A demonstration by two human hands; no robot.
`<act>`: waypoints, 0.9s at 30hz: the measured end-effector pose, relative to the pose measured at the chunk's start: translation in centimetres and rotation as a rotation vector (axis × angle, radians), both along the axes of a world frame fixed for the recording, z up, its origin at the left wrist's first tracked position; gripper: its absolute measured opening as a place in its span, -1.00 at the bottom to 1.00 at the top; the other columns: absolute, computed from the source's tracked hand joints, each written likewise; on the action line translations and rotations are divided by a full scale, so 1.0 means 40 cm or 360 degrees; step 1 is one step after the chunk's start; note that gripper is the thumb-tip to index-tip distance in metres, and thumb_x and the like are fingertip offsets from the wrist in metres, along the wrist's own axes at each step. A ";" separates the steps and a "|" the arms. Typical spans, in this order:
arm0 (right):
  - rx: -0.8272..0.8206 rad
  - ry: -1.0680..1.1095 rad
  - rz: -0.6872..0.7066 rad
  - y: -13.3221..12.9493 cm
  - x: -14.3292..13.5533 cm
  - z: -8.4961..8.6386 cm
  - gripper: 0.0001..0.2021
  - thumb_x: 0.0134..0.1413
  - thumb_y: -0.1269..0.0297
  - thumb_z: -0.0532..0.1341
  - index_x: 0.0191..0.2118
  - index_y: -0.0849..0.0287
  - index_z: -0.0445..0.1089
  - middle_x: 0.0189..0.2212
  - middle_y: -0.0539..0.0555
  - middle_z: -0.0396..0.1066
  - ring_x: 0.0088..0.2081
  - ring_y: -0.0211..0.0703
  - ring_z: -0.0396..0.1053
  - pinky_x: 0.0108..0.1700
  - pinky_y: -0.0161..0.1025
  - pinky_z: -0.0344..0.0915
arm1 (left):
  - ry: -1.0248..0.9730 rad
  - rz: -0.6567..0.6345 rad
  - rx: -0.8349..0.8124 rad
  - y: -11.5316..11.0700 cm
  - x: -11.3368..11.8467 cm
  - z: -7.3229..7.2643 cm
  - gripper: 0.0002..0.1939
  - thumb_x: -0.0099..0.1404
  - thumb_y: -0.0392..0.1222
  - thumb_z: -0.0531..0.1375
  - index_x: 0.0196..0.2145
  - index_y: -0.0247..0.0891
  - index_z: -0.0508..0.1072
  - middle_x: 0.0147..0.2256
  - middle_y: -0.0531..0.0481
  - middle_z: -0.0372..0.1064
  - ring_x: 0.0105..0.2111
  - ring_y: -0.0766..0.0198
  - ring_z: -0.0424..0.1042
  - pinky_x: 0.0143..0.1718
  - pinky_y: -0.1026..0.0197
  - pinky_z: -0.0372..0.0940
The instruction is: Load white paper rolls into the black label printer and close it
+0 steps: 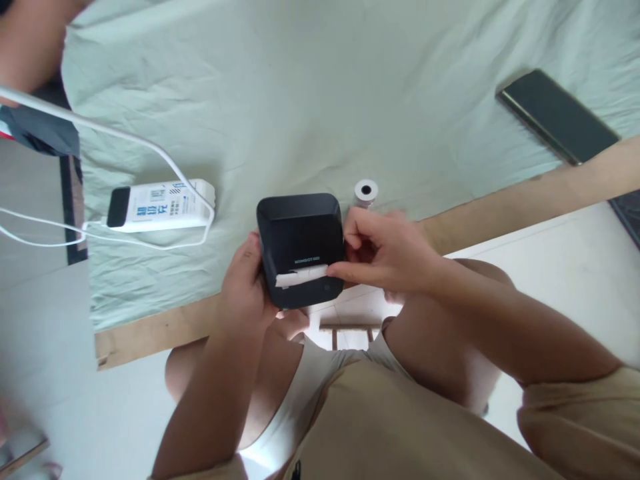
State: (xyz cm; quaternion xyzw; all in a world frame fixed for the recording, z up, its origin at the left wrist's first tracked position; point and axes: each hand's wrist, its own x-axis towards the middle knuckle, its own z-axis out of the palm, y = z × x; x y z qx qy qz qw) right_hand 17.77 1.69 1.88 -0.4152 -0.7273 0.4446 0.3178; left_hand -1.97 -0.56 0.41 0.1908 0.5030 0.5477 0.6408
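A small black printer with rounded corners is held over the table's near edge. My left hand is wrapped round its left side. A strip of white paper with a ragged end sticks out of the slot across its lower part. At the right side of the printer is my right hand, its thumb on the right end of the paper strip and the other fingers curled. Just beyond that hand, a white paper roll with a dark core stands on the cloth.
A white power bank with a cable lies on the left of the pale green cloth. A dark phone rests at the right. Bare wood shows along the near edge. Part of another person appears at the upper left.
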 end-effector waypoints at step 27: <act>0.0997 -0.0927 -0.0276 -0.009 -0.054 0.054 -0.74 0.16 0.31 0.25 -0.04 -0.01 0.53 -0.61 -0.09 0.39 -0.63 -0.33 0.15 -0.51 -0.25 -0.21 | -0.0052 -0.0291 0.0025 0.001 0.007 0.011 -0.58 0.32 0.24 0.25 -0.27 -0.19 0.57 -0.25 -0.06 0.65 -0.12 0.00 0.66 -0.12 0.07 0.58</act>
